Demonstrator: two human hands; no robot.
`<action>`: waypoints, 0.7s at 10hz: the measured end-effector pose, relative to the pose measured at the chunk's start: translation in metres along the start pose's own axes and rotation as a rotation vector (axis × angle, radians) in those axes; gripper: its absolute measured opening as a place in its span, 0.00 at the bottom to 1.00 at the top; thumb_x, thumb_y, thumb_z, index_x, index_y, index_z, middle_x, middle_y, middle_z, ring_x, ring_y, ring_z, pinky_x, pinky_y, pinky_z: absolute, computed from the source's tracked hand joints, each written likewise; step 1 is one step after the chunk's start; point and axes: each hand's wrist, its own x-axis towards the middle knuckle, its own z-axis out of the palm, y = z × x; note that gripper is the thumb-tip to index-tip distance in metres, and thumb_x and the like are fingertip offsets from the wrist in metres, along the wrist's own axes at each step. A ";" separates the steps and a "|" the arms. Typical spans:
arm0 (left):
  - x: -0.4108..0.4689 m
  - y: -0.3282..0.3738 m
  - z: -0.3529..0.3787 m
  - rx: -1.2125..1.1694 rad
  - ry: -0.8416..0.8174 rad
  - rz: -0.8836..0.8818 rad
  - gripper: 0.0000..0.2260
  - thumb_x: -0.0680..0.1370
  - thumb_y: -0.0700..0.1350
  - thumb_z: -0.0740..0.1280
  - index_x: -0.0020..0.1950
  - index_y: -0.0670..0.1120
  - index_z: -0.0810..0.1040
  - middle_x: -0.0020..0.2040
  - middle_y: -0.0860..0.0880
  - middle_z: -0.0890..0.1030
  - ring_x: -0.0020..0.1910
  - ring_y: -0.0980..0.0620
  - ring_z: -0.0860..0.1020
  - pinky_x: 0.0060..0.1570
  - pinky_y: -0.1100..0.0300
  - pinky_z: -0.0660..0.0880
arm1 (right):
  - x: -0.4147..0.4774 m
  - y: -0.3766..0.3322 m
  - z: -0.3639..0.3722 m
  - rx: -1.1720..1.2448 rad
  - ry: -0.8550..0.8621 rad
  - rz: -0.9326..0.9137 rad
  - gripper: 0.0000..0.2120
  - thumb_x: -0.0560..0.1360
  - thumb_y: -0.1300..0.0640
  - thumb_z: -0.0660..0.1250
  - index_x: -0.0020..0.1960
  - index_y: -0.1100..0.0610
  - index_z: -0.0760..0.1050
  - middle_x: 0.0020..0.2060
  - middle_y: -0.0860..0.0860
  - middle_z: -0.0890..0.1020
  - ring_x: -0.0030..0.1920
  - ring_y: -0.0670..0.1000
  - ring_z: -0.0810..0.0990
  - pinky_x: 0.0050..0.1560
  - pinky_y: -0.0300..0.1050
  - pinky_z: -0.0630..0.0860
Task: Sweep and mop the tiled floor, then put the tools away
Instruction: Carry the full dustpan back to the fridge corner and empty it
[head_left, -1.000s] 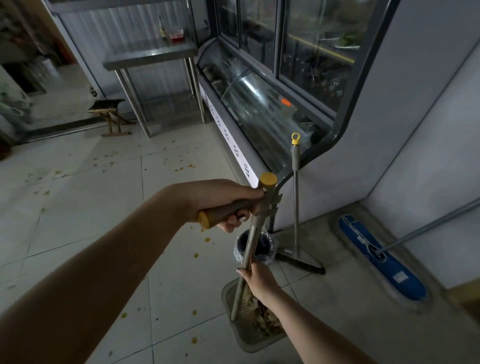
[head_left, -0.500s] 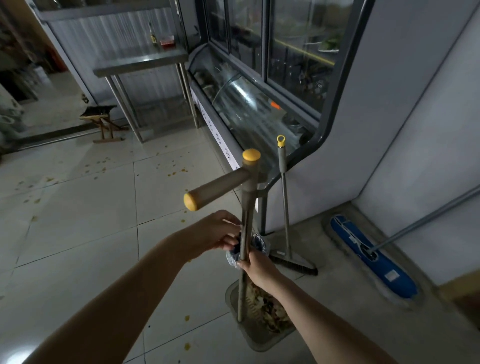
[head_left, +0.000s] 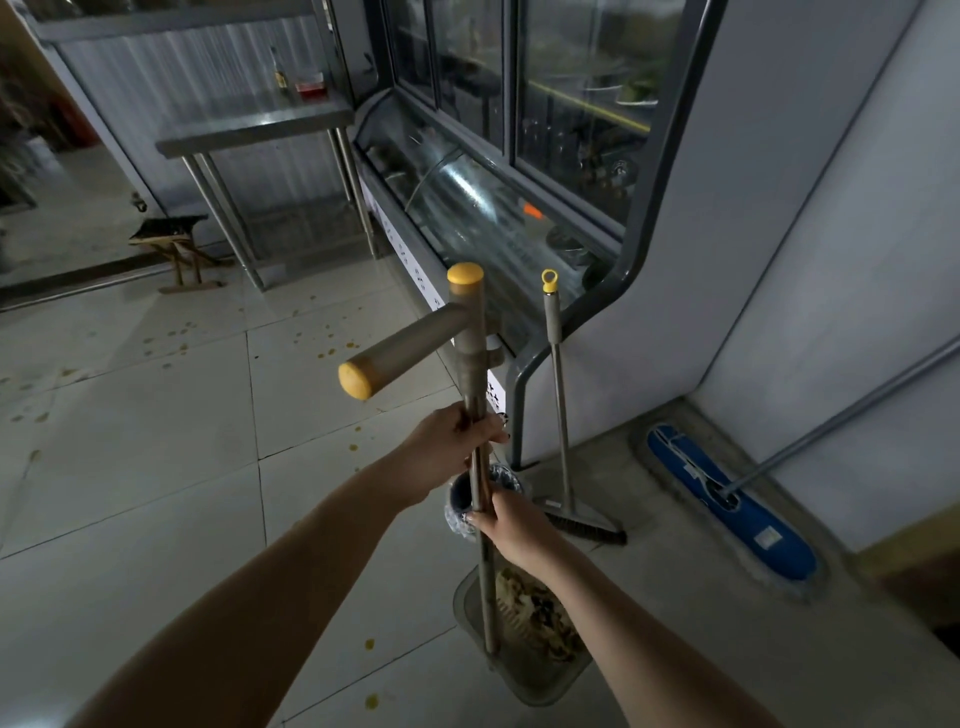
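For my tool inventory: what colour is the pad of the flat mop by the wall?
The mop pad is blue, seen best in the head view.

One dustpan (head_left: 408, 344), one broom (head_left: 559, 410), one mop (head_left: 748, 525), two hands (head_left: 445, 448) (head_left: 515, 526)

The tiled floor (head_left: 156, 467) is marked with yellow-brown spots (head_left: 369, 644). Resting on it:
- a dustpan (head_left: 540, 686) loaded with debris
- a lined bin (head_left: 457, 512) just behind the dustpan
- a broom (head_left: 561, 415), upright
- a blue flat mop (head_left: 691, 467) near the wall
- a stool (head_left: 176, 244)
- a metal table (head_left: 254, 130)
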 end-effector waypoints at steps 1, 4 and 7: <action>0.000 -0.003 -0.013 0.019 0.017 0.036 0.04 0.80 0.49 0.62 0.46 0.51 0.74 0.52 0.49 0.83 0.57 0.45 0.79 0.58 0.50 0.74 | -0.006 -0.009 0.016 0.138 0.211 0.044 0.11 0.76 0.48 0.66 0.51 0.55 0.75 0.38 0.46 0.80 0.37 0.45 0.78 0.35 0.33 0.73; -0.006 -0.034 -0.079 -0.037 -0.029 0.094 0.08 0.79 0.49 0.62 0.41 0.51 0.75 0.54 0.43 0.82 0.56 0.43 0.79 0.58 0.47 0.76 | -0.010 -0.047 0.101 1.702 0.090 0.588 0.25 0.80 0.45 0.57 0.56 0.69 0.71 0.48 0.66 0.79 0.48 0.61 0.79 0.47 0.54 0.78; -0.009 -0.075 -0.135 -0.124 -0.081 0.067 0.06 0.81 0.48 0.59 0.47 0.51 0.74 0.49 0.50 0.83 0.57 0.48 0.79 0.56 0.51 0.76 | -0.002 -0.086 0.152 0.758 0.394 0.178 0.28 0.66 0.31 0.63 0.55 0.49 0.77 0.43 0.40 0.81 0.44 0.35 0.80 0.52 0.41 0.78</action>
